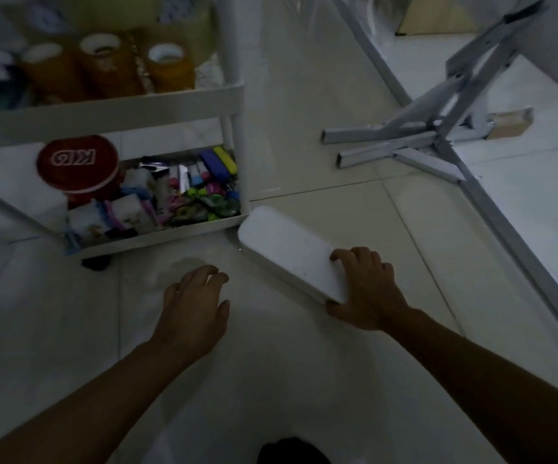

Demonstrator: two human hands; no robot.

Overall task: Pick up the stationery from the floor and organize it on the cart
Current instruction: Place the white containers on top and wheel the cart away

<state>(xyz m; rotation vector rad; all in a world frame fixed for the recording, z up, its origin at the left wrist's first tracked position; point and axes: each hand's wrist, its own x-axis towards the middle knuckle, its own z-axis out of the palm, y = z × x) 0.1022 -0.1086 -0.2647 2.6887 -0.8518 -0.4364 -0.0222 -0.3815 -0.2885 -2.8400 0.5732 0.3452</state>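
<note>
Stationery (183, 192) mostly fills the cart's (157, 241) bottom tray at centre left, while a white box (287, 254) remains on the floor, right hand's (367, 289) fingers clamped on its end, left hand (192, 304) spread empty.

Right hand (367, 289) grips white box (291, 252) beside cart (157, 236).

"KB" on the red round lid (77, 165) (upside down)
</note>
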